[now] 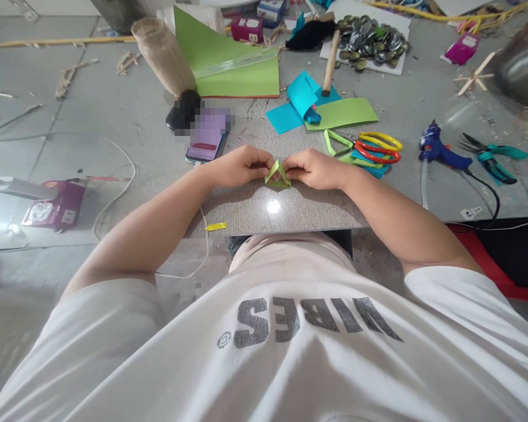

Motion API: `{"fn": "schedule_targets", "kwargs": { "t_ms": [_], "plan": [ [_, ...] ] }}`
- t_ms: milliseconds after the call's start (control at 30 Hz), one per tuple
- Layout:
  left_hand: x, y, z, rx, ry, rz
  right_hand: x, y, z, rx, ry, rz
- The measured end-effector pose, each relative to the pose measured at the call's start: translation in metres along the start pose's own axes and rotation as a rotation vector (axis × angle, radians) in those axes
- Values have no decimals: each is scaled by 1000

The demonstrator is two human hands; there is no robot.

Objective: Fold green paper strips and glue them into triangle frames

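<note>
Head view: a green fold [278,182] is sitting at the middle of the frame, just above the table's near edge, its strips forming a small triangle. The left hand [249,166] is pinching its left side, thumb and forefinger closing on the paper, the other fingers curling in. The right hand [311,169] is gripping the right side the same way, its fingertips nearly meeting the left's across the fold. Right of the hands, a green triangle [330,144] is lying beside scissors [381,147], whose handles are overlapping blue paper. Left of centre, a phone [209,136] is resting near the left forearm. Above, a green sheet [242,79] is leaning against a jar [162,54], and bottle caps [372,42] are heaping at the upper right. Farther right, a glue gun [442,149] and pliers [493,157] are lying side by side.
</note>
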State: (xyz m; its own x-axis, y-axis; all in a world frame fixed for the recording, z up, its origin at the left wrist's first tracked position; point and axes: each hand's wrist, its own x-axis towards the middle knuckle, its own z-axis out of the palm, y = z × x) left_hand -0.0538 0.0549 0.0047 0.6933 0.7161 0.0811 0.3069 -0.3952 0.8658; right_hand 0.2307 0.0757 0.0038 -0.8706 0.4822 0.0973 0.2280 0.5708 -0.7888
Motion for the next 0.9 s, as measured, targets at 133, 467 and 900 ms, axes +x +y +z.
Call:
{"fn": "schedule_targets", "kwargs": {
  "t_ms": [133, 467, 900],
  "plan": [
    [0, 0, 2, 7, -4, -19, 0, 3, 1, 4, 2, 1],
    [-2, -1, 5, 17, 42, -32, -1, 1, 2, 40, -2, 7],
    [-5, 6, 24, -78, 352, -44, -3, 2, 2, 157, 71, 80]
  ]
}}
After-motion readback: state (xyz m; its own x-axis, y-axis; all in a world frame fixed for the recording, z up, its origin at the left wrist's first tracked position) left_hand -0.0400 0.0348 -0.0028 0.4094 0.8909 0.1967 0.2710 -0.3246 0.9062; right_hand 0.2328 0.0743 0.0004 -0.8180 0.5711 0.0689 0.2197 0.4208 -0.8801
